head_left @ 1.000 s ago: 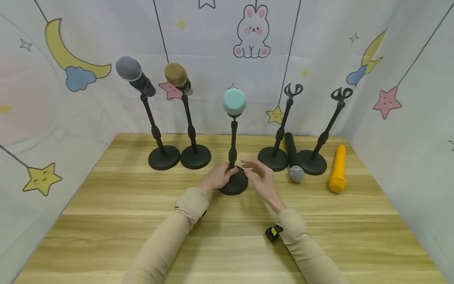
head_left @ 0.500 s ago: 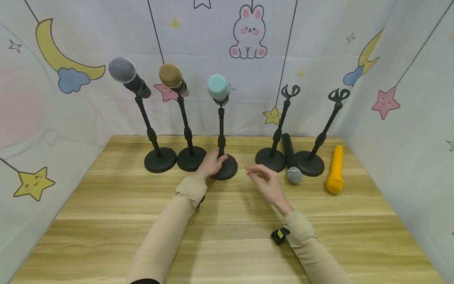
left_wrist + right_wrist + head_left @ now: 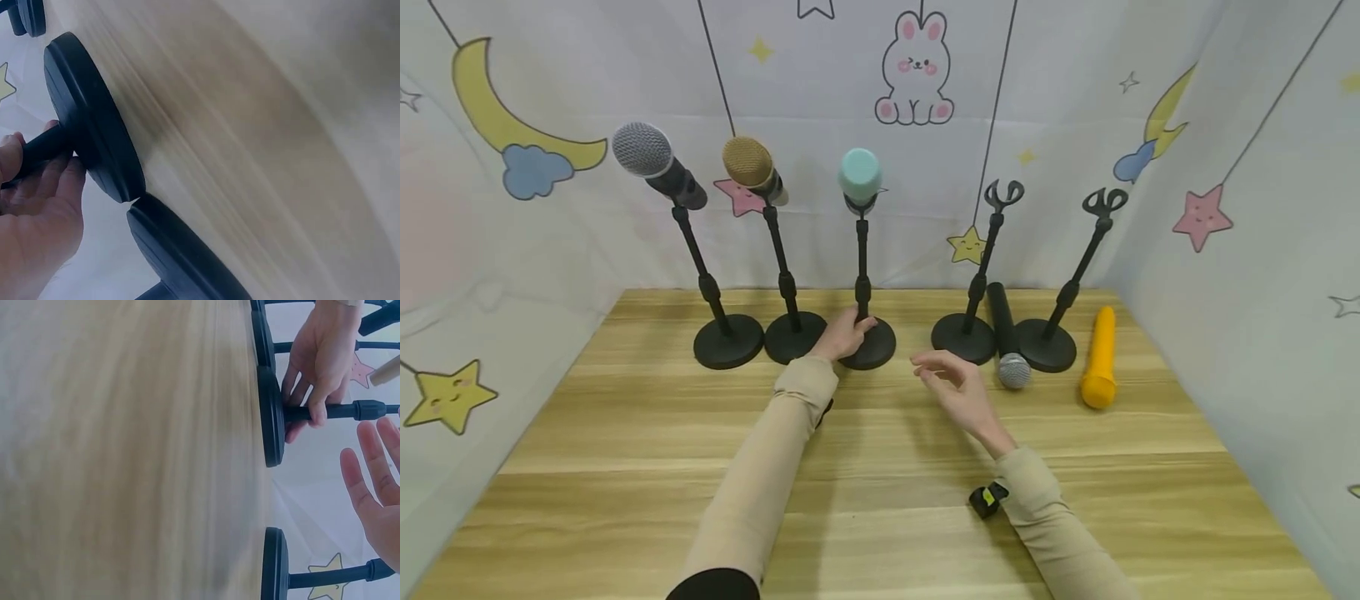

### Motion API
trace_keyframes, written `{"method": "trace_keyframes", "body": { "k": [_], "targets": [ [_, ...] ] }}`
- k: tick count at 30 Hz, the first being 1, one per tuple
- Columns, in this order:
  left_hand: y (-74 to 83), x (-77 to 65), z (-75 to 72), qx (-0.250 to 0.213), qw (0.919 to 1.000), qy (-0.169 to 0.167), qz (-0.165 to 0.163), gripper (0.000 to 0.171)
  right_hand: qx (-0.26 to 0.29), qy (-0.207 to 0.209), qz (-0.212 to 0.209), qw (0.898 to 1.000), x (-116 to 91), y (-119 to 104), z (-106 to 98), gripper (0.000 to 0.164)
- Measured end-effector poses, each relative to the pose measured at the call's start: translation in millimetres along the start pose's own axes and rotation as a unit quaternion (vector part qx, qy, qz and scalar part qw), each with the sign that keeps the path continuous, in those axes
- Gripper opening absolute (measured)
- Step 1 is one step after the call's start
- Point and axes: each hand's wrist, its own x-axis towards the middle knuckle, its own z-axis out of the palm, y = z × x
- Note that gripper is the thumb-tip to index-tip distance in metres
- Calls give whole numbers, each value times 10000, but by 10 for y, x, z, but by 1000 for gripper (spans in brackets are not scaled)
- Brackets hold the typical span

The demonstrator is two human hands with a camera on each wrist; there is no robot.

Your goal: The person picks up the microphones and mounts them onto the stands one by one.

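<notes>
My left hand (image 3: 842,335) grips the lower pole of the middle microphone stand (image 3: 862,258), just above its round black base. A microphone with a mint-green head (image 3: 860,175) sits in that stand's clip. In the left wrist view the thumb and fingers wrap the pole (image 3: 47,149), and the base's edge meets the neighbouring base (image 3: 181,250). My right hand (image 3: 958,392) hovers over the table to the right, fingers loosely bent and holding nothing. The right wrist view shows its spread fingers (image 3: 375,469) apart from the held stand.
To the left, two stands carry a silver-headed microphone (image 3: 643,150) and a gold-headed microphone (image 3: 748,162). To the right are two stands with bare clips (image 3: 1003,196). A black microphone (image 3: 1003,325) lies between their bases, and an orange microphone (image 3: 1099,358) lies at far right. A patterned curtain hangs behind.
My left hand has moved the middle stand back and left, up beside the gold microphone's stand. The right hand has come away from that stand and hovers apart.
</notes>
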Motion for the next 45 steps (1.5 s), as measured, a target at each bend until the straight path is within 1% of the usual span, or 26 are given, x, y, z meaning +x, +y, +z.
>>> {"method": "trace_keyframes", "body": {
  "k": [5,8,12,15,17,19,20,21,23,25,27,29,31,33,37,40,45],
  "targets": [
    [-18,50,-31,47,9999,-115,-70,29,3,-19,-74,10000,-10,-13,-15,20],
    [-12,74,-41,47,9999,-97,-113,29,-36,-2,-59,10000,-14,-20,-34,20],
    [8,91,-10,-40,9999,73,-147,26,-58,11,15,10000,-22,-13,-71,20],
    [17,97,50,-198,9995,240,-50,22,-87,56,30,9999,-27,38,-116,20],
    [17,64,65,-298,9991,310,-66,23,-130,134,13,9998,-17,94,-134,20],
    [34,13,78,-385,9988,266,-162,30,-270,267,-23,9993,-7,179,-174,20],
    [49,-20,82,-450,9986,179,-234,35,-418,362,-11,9985,-1,219,-200,20],
    [73,-59,85,-500,9982,81,-336,42,-604,461,32,9971,4,258,-230,20],
    [116,-142,95,-446,9976,-102,-515,57,-1034,682,167,9922,17,325,-302,20],
    [166,-231,103,-503,9965,-272,-604,68,-1457,887,401,9845,36,351,-379,20],
    [197,-313,119,-399,9966,-320,-638,77,-1819,1034,657,9756,61,362,-460,21],
    [222,-393,135,-266,9971,-323,-636,81,-2110,1081,903,9673,88,362,-539,24],
    [239,-462,154,-138,9974,-344,-620,82,-2446,1007,1184,9571,114,360,-619,30],
    [245,-522,177,57,9974,-389,-602,83,-2729,842,1499,9466,145,355,-699,38],
    [260,-625,216,156,9975,-442,-525,84,-3195,396,2185,9212,223,359,-837,51],
    [284,-700,243,131,9978,-497,-427,84,-3411,-6,2633,9024,294,356,-922,53],
    [314,-820,306,-28,9970,-727,-250,82,-3566,-670,3320,8707,382,353,-1011,51]
  ]
}}
